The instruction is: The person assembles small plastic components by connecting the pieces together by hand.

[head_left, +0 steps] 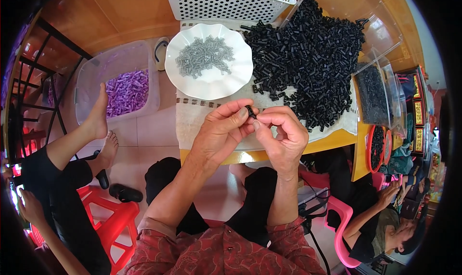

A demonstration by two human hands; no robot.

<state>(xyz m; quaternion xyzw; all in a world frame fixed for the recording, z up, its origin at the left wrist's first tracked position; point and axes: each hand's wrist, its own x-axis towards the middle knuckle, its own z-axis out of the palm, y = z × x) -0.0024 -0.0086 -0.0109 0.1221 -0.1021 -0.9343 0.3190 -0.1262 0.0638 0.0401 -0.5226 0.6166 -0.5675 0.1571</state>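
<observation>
Over the table's near edge, my left hand pinches a small black plastic piece between thumb and forefinger. Close against it, my right hand has its thumb and fingertips pressed together; whatever they grip is too small to make out. Just beyond my hands stands a white scalloped plate bearing a heap of tiny silvery-grey pieces, which look like small springs. To its right a large pile of short black plastic pieces spreads over the pale cloth.
A white perforated basket stands at the back. On the floor at left is a clear tub of purple pieces. A clear bin and red basket hold black pieces at right. People sit either side; a red stool stands left.
</observation>
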